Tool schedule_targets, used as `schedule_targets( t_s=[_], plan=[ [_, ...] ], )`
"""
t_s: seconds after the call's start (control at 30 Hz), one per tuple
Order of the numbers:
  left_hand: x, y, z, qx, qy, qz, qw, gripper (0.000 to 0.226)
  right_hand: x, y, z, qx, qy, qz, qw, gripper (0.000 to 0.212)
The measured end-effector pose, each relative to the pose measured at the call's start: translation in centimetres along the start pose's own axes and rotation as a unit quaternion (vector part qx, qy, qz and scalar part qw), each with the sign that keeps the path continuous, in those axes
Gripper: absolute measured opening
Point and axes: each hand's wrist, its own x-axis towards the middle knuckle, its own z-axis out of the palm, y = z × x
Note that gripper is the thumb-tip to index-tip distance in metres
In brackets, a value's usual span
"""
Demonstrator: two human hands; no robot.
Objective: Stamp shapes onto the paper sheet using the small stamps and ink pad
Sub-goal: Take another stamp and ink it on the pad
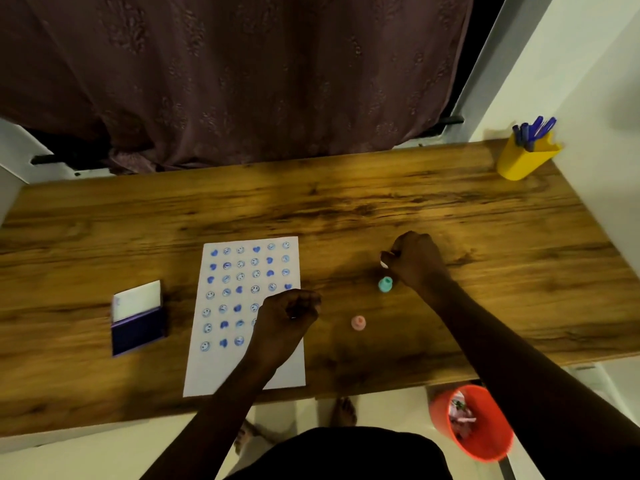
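Observation:
The white paper sheet (242,368) lies on the wooden desk, covered with rows of blue smiley and heart prints. An open ink pad (138,329) with its white lid raised sits to its left. My left hand (289,315) hovers over the sheet's right edge, fingers curled, with nothing visible in it. My right hand (415,259) is further right and pinches a small white object (383,263) at its fingertips. A teal stamp (385,284) stands just below that hand. A pink stamp (358,322) stands between my two hands.
A yellow holder with blue pens (524,157) stands at the desk's far right corner by the white wall. An orange bin (471,424) sits on the floor below the near desk edge. A dark curtain hangs behind the desk (381,202).

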Motion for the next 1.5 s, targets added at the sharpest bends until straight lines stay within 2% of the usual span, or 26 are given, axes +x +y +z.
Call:
schedule_targets(
  t_s=[0.1,0.23,0.3,0.37,0.43,0.63,0.87,1.07,1.13,1.27,1.4,1.5],
  plan=[
    [0.1,0.2,-0.3,-0.010,0.011,0.009,1.000,0.040,0.2,-0.9,-0.5,0.021,0.008,-0.022,1.000,0.026],
    [0.4,1.1,-1.3,-0.028,0.021,0.023,0.999,0.047,-0.3,-3.8,-1.4,0.133,-0.001,-0.031,0.991,0.027],
    [0.5,1.6,-2.0,-0.044,0.025,0.030,0.998,0.042,-1.4,-5.8,-1.6,0.253,-0.038,-0.005,0.967,0.031],
    [0.6,2.0,-2.8,-0.068,0.026,0.038,0.997,0.033,-2.8,-7.8,-1.4,0.372,-0.098,0.016,0.923,0.027],
    [0.5,2.3,-3.7,-0.099,0.023,0.037,0.994,0.037,-4.2,-9.5,-1.0,0.416,-0.152,0.022,0.896,0.021],
    [-0.9,2.5,-6.9,-0.150,0.031,0.034,0.988,0.030,-6.7,-13.6,1.1,0.411,-0.267,0.019,0.871,0.023],
    [-2.8,0.3,-10.8,-0.160,0.055,0.036,0.985,0.035,-8.2,-16.9,4.2,0.415,-0.300,0.016,0.859,0.021],
    [-3.7,-1.3,-14.0,-0.141,0.087,0.040,0.985,0.037,-9.1,-19.8,6.5,0.418,-0.306,-0.031,0.855,0.019],
    [-4.0,-1.6,-15.2,-0.142,0.093,0.035,0.985,0.029,-9.3,-20.8,7.1,0.416,-0.308,-0.051,0.854,0.021],
    [-4.5,-2.3,-17.5,-0.135,0.122,0.023,0.983,0.011,-9.5,-22.6,8.2,0.377,-0.277,-0.128,0.875,0.029],
    [-5.2,-3.5,-20.2,-0.185,0.162,0.013,0.969,0.019,-9.5,-24.4,9.4,0.314,-0.228,-0.166,0.906,0.027],
    [-6.0,-4.7,-22.4,-0.196,0.199,-0.009,0.960,0.015,-9.8,-25.9,11.0,0.221,-0.201,-0.209,0.931,0.030]
  ],
)
